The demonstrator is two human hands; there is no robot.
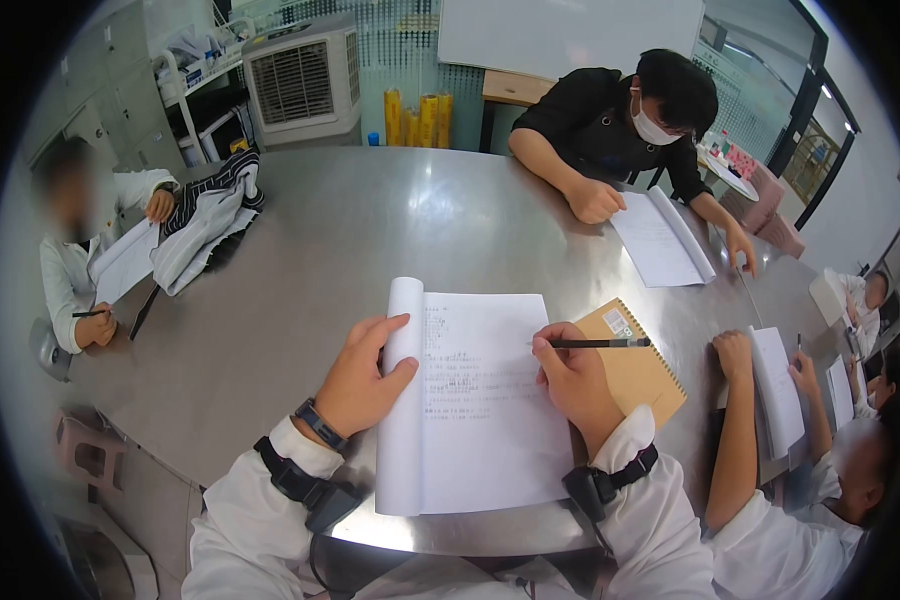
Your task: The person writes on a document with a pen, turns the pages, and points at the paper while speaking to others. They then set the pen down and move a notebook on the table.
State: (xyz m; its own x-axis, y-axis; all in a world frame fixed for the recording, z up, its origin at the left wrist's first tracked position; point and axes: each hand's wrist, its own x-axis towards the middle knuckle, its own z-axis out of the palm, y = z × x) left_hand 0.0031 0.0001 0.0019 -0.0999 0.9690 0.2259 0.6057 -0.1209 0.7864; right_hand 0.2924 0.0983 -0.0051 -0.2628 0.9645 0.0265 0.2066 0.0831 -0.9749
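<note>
A stack of printed sheets (pixel 495 400) lies on the metal table in front of me, with its upper pages rolled over along the left side. My left hand (pixel 360 375) is closed on this roll, thumb and forefinger laid across it. In my right hand (pixel 575 375) a dark pen (pixel 600 343) is pinched between thumb and fingers, its tip pointing left over the right part of the printed page. Partly under my right hand and wrist rests a tan spiral notebook (pixel 635 365) with a barcode label. The print is too small to read.
Across the metal table (pixel 270 370), a masked person in black (pixel 610 130) leans over papers (pixel 660 240). People in white sit at left and right with papers. A striped garment (pixel 210 220) lies at left. An air cooler (pixel 303 80) stands behind.
</note>
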